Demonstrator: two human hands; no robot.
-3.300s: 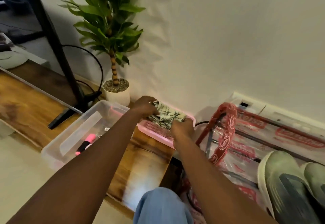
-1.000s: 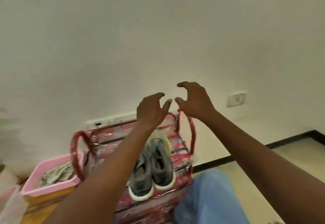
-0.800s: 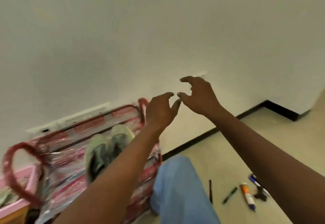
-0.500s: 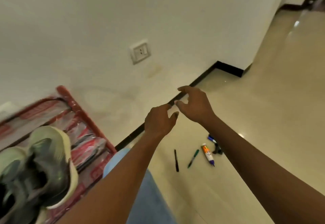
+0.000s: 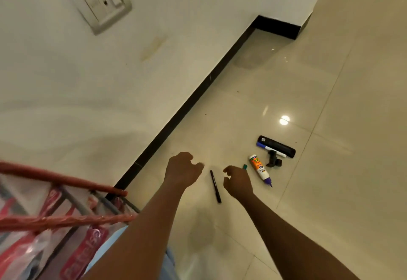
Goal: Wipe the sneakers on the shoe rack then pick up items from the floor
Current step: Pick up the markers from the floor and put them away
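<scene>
Left hand (image 5: pixel 184 170) and right hand (image 5: pixel 236 181) hover over the floor (image 5: pixel 308 81). Each grip is apart, loosely curled, holding nothing. Black pen (image 5: pixel 215 186) lies between them, glue bottle (image 5: pixel 260 169) just right. Shoe rack (image 5: pixel 66 220) stands near left.

Cream wall (image 5: pixel 105 86) with a socket (image 5: pixel 102 0), black skirting (image 5: pixel 187 108), glossy beige tiled floor (image 5: pixel 334 94), bright glare spot (image 5: pixel 284 120).

arms: left forearm (image 5: pixel 149 224), right forearm (image 5: pixel 286 231) bare to frame edge | hands: left hand (image 5: pixel 184 169), right hand (image 5: pixel 237 181) bare | leg: light blue trousers (image 5: pixel 170 266), plain cloth
</scene>
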